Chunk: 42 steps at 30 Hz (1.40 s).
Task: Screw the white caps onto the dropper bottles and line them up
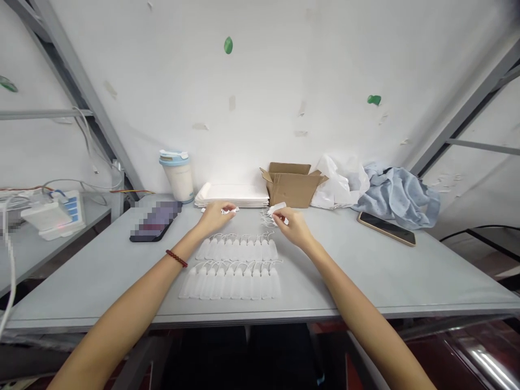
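Note:
My left hand (217,216) is closed behind the rows, thumb and fingertips pinched on a small white piece (236,209); its exact kind is too small to make out. In my right hand (294,227), the fingers pinch a white tag (278,207) in front of the cardboard box. Loose white strings (267,219) lie beside those fingertips. Between my forearms, several translucent white tags with looped strings form two rows side by side: a back row (238,250) and a front row (231,284). Their strings point toward the wall.
Along the wall stand a lidded cup (177,176), a stack of white sheets (235,195), an open cardboard box (290,189), a white plastic bag (339,184) and a blue cloth (400,195). One phone (156,222) lies left, another phone (385,228) right, on the grey table (101,281).

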### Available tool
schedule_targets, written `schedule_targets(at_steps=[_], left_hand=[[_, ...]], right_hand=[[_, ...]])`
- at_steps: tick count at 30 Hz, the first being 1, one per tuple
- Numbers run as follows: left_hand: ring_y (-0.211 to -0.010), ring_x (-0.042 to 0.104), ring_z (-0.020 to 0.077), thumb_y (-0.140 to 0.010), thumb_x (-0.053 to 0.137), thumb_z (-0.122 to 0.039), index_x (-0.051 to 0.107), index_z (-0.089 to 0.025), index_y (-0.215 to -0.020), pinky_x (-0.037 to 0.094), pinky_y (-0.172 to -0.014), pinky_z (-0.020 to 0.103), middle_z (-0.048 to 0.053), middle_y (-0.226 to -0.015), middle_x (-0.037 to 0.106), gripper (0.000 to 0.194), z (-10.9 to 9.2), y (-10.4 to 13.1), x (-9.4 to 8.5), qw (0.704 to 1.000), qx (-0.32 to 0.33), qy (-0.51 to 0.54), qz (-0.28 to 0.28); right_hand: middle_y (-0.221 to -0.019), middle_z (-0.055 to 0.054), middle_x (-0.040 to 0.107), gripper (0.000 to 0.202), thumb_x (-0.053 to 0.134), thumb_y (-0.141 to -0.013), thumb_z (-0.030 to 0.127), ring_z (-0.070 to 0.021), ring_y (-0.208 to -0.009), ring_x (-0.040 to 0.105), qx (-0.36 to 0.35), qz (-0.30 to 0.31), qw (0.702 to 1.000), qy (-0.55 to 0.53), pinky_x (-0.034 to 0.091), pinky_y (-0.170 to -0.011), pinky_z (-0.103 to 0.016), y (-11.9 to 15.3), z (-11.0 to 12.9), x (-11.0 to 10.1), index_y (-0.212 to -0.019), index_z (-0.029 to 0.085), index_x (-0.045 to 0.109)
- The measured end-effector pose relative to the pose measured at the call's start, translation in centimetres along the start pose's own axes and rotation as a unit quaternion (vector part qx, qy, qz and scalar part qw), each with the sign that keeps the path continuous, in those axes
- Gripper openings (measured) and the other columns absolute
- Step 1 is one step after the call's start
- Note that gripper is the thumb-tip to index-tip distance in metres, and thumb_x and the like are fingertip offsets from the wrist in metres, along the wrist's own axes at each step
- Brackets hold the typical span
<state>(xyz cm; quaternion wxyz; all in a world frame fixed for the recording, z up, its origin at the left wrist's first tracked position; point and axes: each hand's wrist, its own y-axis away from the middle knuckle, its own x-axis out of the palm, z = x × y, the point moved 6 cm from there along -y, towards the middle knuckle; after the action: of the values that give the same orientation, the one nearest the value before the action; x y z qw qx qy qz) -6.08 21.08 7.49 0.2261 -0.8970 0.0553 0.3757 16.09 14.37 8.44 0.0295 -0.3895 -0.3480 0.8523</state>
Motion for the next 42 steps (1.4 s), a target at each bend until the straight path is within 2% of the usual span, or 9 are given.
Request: schedule_targets(at_steps=[12, 16, 18, 22, 29, 32, 36, 39, 42], left_hand=[[-0.082, 0.063, 0.0234, -0.067, 0.063, -0.028, 0.074, -0.016, -0.082, 0.047, -0.080, 0.033, 0.007, -0.089, 0.075, 0.022, 0.2, 0.3, 0.0, 0.998, -0.042, 0.040, 0.003], [-0.084, 0.063, 0.0234, -0.064, 0.065, -0.030, 0.073, -0.015, -0.087, 0.047, -0.079, 0.033, 0.008, -0.090, 0.074, 0.028, 0.2, 0.1, 0.0, 0.996, -0.042, 0.080, 0.001], [-0.084, 0.063, 0.0230, -0.063, 0.067, -0.032, 0.073, -0.013, -0.091, 0.048, -0.078, 0.033, 0.009, -0.090, 0.073, 0.035, 0.2, 0.1, 0.1, 0.993, -0.040, 0.107, 0.001], [-0.079, 0.063, 0.0208, -0.060, 0.071, -0.037, 0.071, -0.012, -0.099, 0.049, -0.075, 0.033, 0.008, -0.088, 0.071, 0.047, 0.2, 0.1, 0.5, 0.986, -0.044, 0.158, 0.010], [-0.087, 0.062, 0.0221, -0.059, 0.077, -0.036, 0.074, -0.015, -0.098, 0.045, -0.083, 0.036, 0.008, -0.093, 0.072, 0.044, 0.1, 1.1, 1.7, 0.968, -0.093, 0.228, 0.041], [-0.092, 0.062, 0.0228, -0.060, 0.077, -0.035, 0.074, -0.017, -0.093, 0.044, -0.086, 0.035, 0.008, -0.096, 0.072, 0.038, -0.5, 1.5, 1.8, 0.961, -0.107, 0.250, 0.051], [-0.087, 0.061, 0.0210, -0.061, 0.077, -0.037, 0.074, -0.018, -0.085, 0.043, -0.083, 0.034, 0.006, -0.091, 0.072, 0.031, -1.5, 1.8, 1.4, 0.959, -0.105, 0.260, 0.050], [-0.079, 0.060, 0.0178, -0.059, 0.079, -0.038, 0.073, -0.018, -0.083, 0.043, -0.080, 0.032, 0.004, -0.085, 0.071, 0.032, -2.1, 2.1, 1.4, 0.949, -0.114, 0.290, 0.059], [-0.077, 0.059, 0.0165, -0.057, 0.081, -0.038, 0.073, -0.018, -0.082, 0.042, -0.078, 0.032, 0.003, -0.082, 0.070, 0.033, -2.6, 2.6, 1.9, 0.933, -0.123, 0.329, 0.083]], right_hand=[[-0.068, -0.005, 0.061, 0.018, 0.047, -0.086, 0.020, -0.0157, -0.062, 0.052, -0.014, 0.008, 1.000, 0.001, 0.040, -0.063, -0.027, 0.2, 0.3, 0.4, -0.072, 0.018, 0.058], [-0.068, -0.005, 0.061, 0.019, 0.047, -0.085, 0.019, -0.0148, -0.061, 0.051, -0.007, 0.018, 1.000, 0.008, 0.038, -0.061, -0.026, 0.1, 0.6, 0.4, -0.070, 0.017, 0.057], [-0.066, -0.004, 0.060, 0.018, 0.047, -0.084, 0.018, -0.0138, -0.060, 0.050, 0.014, 0.058, 0.998, 0.019, 0.036, -0.060, -0.025, 0.1, 0.8, 0.5, -0.068, 0.017, 0.056], [-0.055, 0.000, 0.053, 0.016, 0.051, -0.073, 0.013, -0.0107, -0.051, 0.042, 0.081, 0.196, 0.975, 0.061, 0.027, -0.050, -0.024, 0.9, 1.4, 0.8, -0.058, 0.017, 0.050], [-0.045, 0.004, 0.030, 0.030, 0.052, -0.067, 0.021, -0.0082, -0.046, 0.025, 0.108, 0.323, 0.937, 0.076, 0.018, -0.047, -0.027, 1.8, 2.1, 1.3, -0.045, 0.019, 0.032], [-0.044, 0.003, 0.033, 0.030, 0.053, -0.067, 0.024, -0.0082, -0.044, 0.028, 0.143, 0.366, 0.915, 0.093, 0.019, -0.046, -0.027, 2.2, 1.4, 2.0, -0.044, 0.019, 0.033], [-0.044, -0.001, 0.050, 0.028, 0.052, -0.071, 0.030, -0.0098, -0.037, 0.039, 0.208, 0.421, 0.879, 0.085, 0.027, -0.043, -0.026, 3.0, 0.3, 2.7, -0.046, 0.017, 0.045], [-0.045, -0.003, 0.054, 0.027, 0.054, -0.070, 0.031, -0.0108, -0.035, 0.043, 0.242, 0.414, 0.875, 0.065, 0.032, -0.041, -0.026, 3.1, -0.1, 2.5, -0.048, 0.017, 0.049], [-0.045, -0.001, 0.054, 0.026, 0.054, -0.072, 0.027, -0.0099, -0.034, 0.044, 0.243, 0.350, 0.905, 0.017, 0.033, -0.039, -0.024, 2.4, -0.1, 1.6, -0.048, 0.016, 0.049]])
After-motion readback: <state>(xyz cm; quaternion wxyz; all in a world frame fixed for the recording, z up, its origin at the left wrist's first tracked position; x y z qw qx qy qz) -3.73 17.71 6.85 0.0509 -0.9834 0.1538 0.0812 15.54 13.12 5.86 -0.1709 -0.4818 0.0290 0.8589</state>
